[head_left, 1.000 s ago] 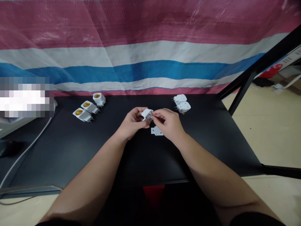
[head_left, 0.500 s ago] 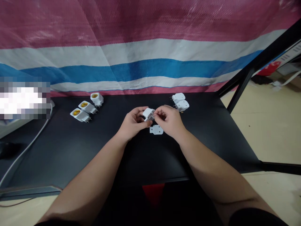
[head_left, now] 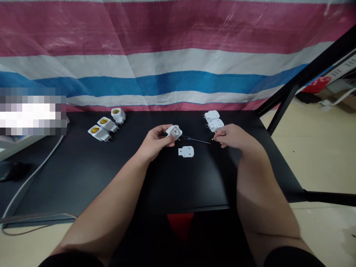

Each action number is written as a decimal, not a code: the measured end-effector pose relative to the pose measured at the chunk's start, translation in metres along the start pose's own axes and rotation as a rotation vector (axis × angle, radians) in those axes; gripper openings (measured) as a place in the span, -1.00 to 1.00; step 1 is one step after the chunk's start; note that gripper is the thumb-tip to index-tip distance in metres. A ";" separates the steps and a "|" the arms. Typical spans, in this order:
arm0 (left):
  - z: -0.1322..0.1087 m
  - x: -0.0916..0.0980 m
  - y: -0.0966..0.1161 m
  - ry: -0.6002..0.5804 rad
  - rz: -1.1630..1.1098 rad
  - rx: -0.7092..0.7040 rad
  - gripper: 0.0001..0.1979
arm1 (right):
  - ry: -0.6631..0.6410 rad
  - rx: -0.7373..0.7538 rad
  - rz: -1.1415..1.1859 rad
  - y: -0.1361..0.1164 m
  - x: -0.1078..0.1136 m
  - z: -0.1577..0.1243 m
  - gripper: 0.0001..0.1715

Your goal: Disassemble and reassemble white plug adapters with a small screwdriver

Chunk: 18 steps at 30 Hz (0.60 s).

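Observation:
My left hand (head_left: 157, 142) holds a white plastic housing (head_left: 175, 131), its open hollow side facing up. A screwdriver (head_left: 198, 140) with a thin metal shaft lies on the black table just right of the housing. Below it is a flat white cover plate (head_left: 186, 151) with small holes. My right hand (head_left: 226, 135) is at the right, fingers pinched together beside small brass-coloured parts (head_left: 213, 138); what its fingertips grip, if anything, is too small to make out. Two white plug pieces (head_left: 213, 120) with metal pins lie just behind that hand.
Three white plug sockets (head_left: 103, 122) with gold-coloured interiors stand at the back left. A black mouse (head_left: 12, 170) and a white cable (head_left: 41, 168) are at the far left. Behind the table (head_left: 178, 189) hangs a striped sheet (head_left: 167, 83); a black metal frame (head_left: 297, 79) rises at the right.
My right hand has left the housing and moved right to the brass-coloured parts. The housing in my left hand has turned hollow side up. The screwdriver has come into view.

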<state>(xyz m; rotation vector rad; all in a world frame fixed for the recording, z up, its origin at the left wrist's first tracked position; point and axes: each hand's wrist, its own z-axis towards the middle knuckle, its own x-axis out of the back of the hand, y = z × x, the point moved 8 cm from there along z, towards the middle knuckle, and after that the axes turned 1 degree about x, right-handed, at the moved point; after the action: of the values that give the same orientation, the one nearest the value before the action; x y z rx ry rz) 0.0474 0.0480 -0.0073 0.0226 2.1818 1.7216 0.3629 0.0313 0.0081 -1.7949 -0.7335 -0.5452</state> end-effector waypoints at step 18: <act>0.000 -0.001 -0.007 -0.082 -0.008 0.044 -0.46 | 0.258 0.690 0.293 -0.114 -0.088 -0.024 -0.97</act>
<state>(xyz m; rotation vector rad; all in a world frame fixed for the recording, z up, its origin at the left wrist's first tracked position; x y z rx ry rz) 0.0497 0.0460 -0.0140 0.0941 2.1566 1.6392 0.2197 0.0169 0.0329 -1.1312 -0.3971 -0.2685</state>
